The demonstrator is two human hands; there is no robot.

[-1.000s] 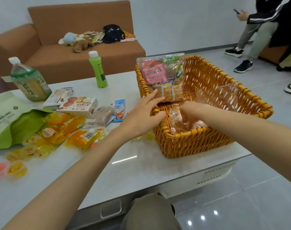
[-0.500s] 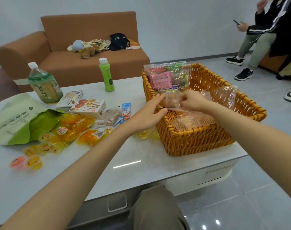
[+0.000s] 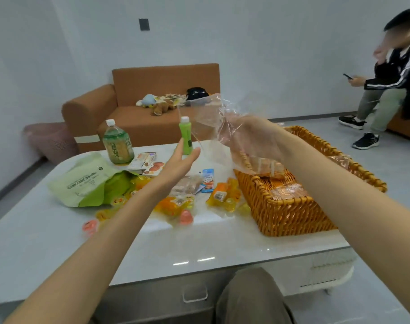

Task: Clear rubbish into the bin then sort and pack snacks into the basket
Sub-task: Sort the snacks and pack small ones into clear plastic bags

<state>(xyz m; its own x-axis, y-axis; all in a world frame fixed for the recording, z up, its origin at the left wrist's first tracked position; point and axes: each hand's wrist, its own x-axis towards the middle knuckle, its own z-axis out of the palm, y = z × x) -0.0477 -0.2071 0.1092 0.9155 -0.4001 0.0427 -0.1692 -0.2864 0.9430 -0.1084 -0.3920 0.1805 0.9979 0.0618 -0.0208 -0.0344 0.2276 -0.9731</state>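
Gripping the clear plastic bag (image 3: 206,118) in the right hand (image 3: 255,136), raised over the basket (image 3: 288,218)'s left edge. Keeping the left hand (image 3: 178,162) open, empty, just beside the green bottle (image 3: 186,139). Risking a toppled bottle, or flimsy plastic slipping free.

Table (image 3: 199,249) fills the lower and centre frame. Basket (image 3: 281,216) on its right end, packets (image 3: 288,190) inside.

Left of the basket, on the tabletop: jelly cups and pouches (image 3: 175,204), spread toward centre-left. Behind them a bag (image 3: 87,178) lies at left, with boxes (image 3: 145,160) to its right.

Big bottle (image 3: 117,143) upright behind the bag. Small bottle (image 3: 186,136) upright near the far edge, centre frame.

Left hand (image 3: 178,160) over the table, just before the small bottle. Right hand (image 3: 253,139) above the basket's far left corner, plastic wrapper (image 3: 208,118) in it, held above the table.

Sofa (image 3: 152,83) behind the table, soft toys (image 3: 157,104) on its seat. Person (image 3: 391,90) seated at upper right of frame, well apart from the table.
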